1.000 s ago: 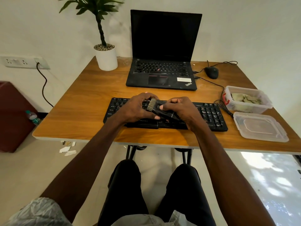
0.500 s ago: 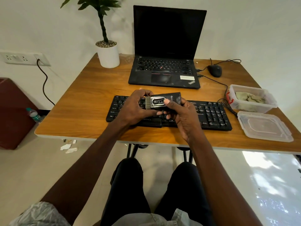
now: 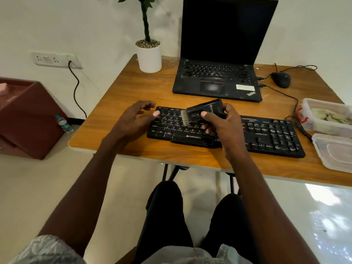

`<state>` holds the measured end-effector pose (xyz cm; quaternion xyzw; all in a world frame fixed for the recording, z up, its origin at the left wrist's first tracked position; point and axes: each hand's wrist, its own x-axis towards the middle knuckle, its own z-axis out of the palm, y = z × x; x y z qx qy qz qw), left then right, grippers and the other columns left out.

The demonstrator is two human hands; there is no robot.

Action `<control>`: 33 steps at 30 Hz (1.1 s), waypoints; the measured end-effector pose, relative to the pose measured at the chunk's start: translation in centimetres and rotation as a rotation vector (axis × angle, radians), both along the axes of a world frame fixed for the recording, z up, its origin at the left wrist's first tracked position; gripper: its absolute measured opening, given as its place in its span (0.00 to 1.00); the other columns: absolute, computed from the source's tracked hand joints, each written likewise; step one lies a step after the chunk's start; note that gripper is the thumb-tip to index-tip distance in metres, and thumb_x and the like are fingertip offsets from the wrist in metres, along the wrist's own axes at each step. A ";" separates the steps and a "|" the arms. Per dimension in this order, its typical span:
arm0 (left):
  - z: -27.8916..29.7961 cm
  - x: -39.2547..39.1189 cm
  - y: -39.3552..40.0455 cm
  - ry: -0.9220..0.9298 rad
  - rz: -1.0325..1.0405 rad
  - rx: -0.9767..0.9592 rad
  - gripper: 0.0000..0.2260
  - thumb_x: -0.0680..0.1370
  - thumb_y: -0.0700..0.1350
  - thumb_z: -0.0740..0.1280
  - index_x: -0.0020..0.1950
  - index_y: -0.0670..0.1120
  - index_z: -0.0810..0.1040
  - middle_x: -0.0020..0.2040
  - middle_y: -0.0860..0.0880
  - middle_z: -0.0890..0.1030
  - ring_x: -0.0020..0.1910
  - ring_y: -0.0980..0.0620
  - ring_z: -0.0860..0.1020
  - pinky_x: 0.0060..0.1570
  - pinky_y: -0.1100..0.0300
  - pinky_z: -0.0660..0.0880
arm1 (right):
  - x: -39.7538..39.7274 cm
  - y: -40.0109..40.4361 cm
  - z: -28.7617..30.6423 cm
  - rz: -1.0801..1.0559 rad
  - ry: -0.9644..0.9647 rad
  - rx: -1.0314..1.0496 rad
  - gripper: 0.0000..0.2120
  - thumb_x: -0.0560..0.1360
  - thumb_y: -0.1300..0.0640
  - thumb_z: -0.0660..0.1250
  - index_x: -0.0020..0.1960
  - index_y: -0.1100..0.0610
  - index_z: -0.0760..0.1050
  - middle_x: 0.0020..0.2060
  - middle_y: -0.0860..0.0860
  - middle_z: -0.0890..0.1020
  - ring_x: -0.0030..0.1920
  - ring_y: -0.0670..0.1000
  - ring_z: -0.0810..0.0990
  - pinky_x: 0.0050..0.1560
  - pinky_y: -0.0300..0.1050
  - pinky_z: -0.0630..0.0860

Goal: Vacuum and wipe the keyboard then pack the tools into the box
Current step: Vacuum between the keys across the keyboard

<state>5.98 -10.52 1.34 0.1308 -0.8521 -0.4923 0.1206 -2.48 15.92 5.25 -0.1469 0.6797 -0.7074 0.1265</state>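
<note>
A black keyboard [image 3: 266,134] lies across the front of the wooden desk [image 3: 133,88]. My right hand [image 3: 222,124] grips a small black handheld vacuum [image 3: 202,111] above the keyboard's left half, its pale brush head pointing left and down near the keys. My left hand [image 3: 133,119] hovers by the keyboard's left end with fingers spread and relaxed, holding nothing. A clear plastic box [image 3: 312,119] with a greenish cloth [image 3: 331,117] inside stands at the right edge, and its lid [image 3: 335,151] lies in front of it.
A black laptop [image 3: 217,79] stands open behind the keyboard. A wired mouse [image 3: 281,79] and cables lie to its right, and a white potted plant [image 3: 149,56] stands at the back left. A dark red cabinet [image 3: 24,115] and a bottle [image 3: 63,123] are on the floor at left.
My left hand has let go of the vacuum and moved left to the keyboard's end. My right hand now holds the vacuum alone, brush tipped down toward the keys.
</note>
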 end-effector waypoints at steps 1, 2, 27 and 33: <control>-0.2 0.3 -0.2 0.005 0.008 0.011 0.32 0.68 0.66 0.71 0.68 0.54 0.74 0.67 0.53 0.74 0.66 0.50 0.72 0.55 0.61 0.74 | -0.3 -0.7 0.2 0.038 0.017 0.029 0.14 0.74 0.60 0.72 0.56 0.55 0.72 0.46 0.56 0.83 0.36 0.50 0.79 0.33 0.41 0.77; -0.2 0.6 -0.3 -0.024 -0.022 0.016 0.32 0.68 0.63 0.74 0.70 0.53 0.73 0.68 0.53 0.73 0.68 0.51 0.71 0.56 0.63 0.72 | -0.6 -1.4 0.3 0.079 0.041 0.063 0.15 0.73 0.60 0.72 0.57 0.55 0.72 0.47 0.57 0.83 0.36 0.49 0.79 0.33 0.41 0.76; -0.5 -1.1 -3.0 -0.390 -0.272 -0.211 0.70 0.51 0.67 0.80 0.78 0.62 0.33 0.80 0.49 0.49 0.78 0.42 0.53 0.74 0.40 0.59 | -4.0 -14.0 -0.1 -0.015 0.406 0.440 0.10 0.71 0.50 0.73 0.44 0.54 0.74 0.37 0.50 0.82 0.36 0.51 0.83 0.38 0.54 0.82; -0.6 -1.2 -3.1 -0.357 -0.291 -0.204 0.69 0.52 0.68 0.80 0.79 0.60 0.36 0.80 0.54 0.51 0.78 0.48 0.51 0.76 0.40 0.56 | -4.7 -13.0 -0.1 -0.172 0.443 0.562 0.12 0.71 0.51 0.72 0.48 0.56 0.75 0.38 0.46 0.78 0.40 0.48 0.79 0.44 0.47 0.80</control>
